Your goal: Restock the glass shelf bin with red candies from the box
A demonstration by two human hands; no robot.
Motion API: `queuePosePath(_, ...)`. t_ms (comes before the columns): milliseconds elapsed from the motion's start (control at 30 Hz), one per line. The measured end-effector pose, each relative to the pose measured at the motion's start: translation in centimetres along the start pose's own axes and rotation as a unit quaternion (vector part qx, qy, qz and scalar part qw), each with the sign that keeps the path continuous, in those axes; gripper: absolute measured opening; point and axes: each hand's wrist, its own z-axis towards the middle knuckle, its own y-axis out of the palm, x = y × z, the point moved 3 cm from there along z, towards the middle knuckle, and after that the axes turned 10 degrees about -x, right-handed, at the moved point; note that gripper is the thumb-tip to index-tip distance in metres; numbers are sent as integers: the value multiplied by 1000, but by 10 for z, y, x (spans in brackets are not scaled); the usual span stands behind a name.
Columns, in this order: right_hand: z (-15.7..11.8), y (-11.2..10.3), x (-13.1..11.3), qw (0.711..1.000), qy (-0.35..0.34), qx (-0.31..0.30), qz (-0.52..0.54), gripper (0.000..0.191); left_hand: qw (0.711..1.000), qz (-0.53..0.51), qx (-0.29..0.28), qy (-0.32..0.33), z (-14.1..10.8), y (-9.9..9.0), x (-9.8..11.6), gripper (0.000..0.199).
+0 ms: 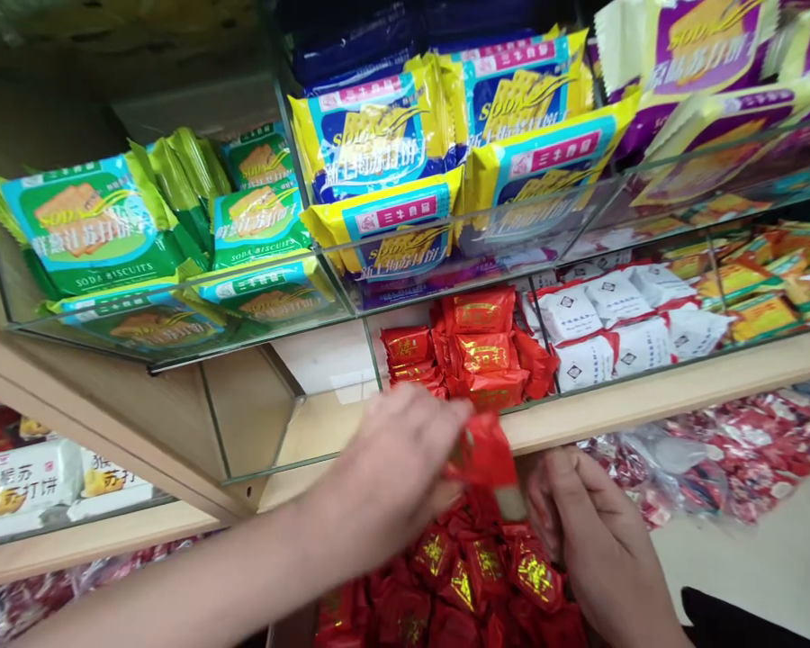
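Note:
My left hand (405, 450) reaches in from the lower left, its fingers closed on a red wrapped packet (491, 450) that is blurred by motion. Just to the right, my right hand (590, 531) has its fingers curled with the thumb against them; anything inside is hidden. Below both hands lies a heap of small red packets (463, 576) with gold lettering. Behind my left hand, similar red packets (482, 337) are stacked in a glass-divided compartment of the lower shelf (324, 427).
Glass dividers separate white packets (611, 319) and orange-green packets (762, 288) to the right. Above, a glass-fronted shelf holds green (94, 220), yellow-blue (371, 135) and purple biscuit packs (706, 49). Bagged red goods (735, 450) lie beneath the wooden shelf edge (688, 387).

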Motion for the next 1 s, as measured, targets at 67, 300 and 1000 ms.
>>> queuePosePath(67,3,-2,2,1000,23,-4,11,38,991,117,33,-54,7,-14,-16,44)
queuePosePath(300,8,1,4,998,59,-29,2,40,942,304,-57,-129,61,-14,-41,19)
queuePosePath(1000,7,4,15,984,61,-107,-132,41,927,178,-241,-224,113,-1,-57,30)
